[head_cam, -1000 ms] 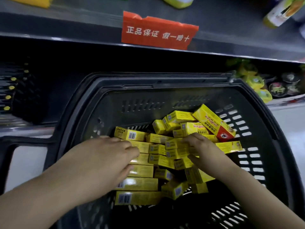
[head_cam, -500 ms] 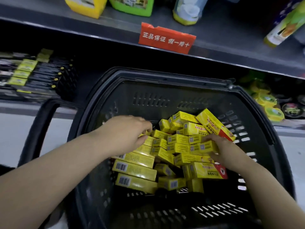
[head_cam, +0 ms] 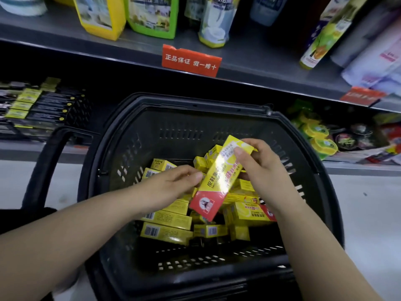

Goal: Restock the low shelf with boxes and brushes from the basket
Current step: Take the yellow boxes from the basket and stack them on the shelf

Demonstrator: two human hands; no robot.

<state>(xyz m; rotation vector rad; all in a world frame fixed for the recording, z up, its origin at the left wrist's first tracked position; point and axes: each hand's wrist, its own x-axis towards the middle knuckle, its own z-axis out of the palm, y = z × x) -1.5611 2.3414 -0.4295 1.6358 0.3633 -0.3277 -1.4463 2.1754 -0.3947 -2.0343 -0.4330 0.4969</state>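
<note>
Yellow box [head_cam: 219, 179] pinched between right hand [head_cam: 263, 170] and left hand [head_cam: 173, 185], glossy wrap could slip back into the basket [head_cam: 195, 263] below.

We record the setting as a retail shop aisle. A grey metal shelf [head_cam: 249, 68] crosses the upper frame, carrying upright bottles and refill pouches [head_cam: 149, 16] of household product in bright printed packaging. Clipped to its front edge at upper centre is a red shelf tag [head_cam: 191, 60] with white Chinese print; a second red tag [head_cam: 361, 96] sits at upper right. Below, a low shelf [head_cam: 43, 146] at left holds rows of black carded goods [head_cam: 50, 107], and at right round yellow-green tubs [head_cam: 319, 135]. At centre stands a black plastic shopping basket [head_cam: 195, 105] filled with many identical barcoded yellow boxes [head_cam: 167, 232]. We note pale floor at lower right.
</note>
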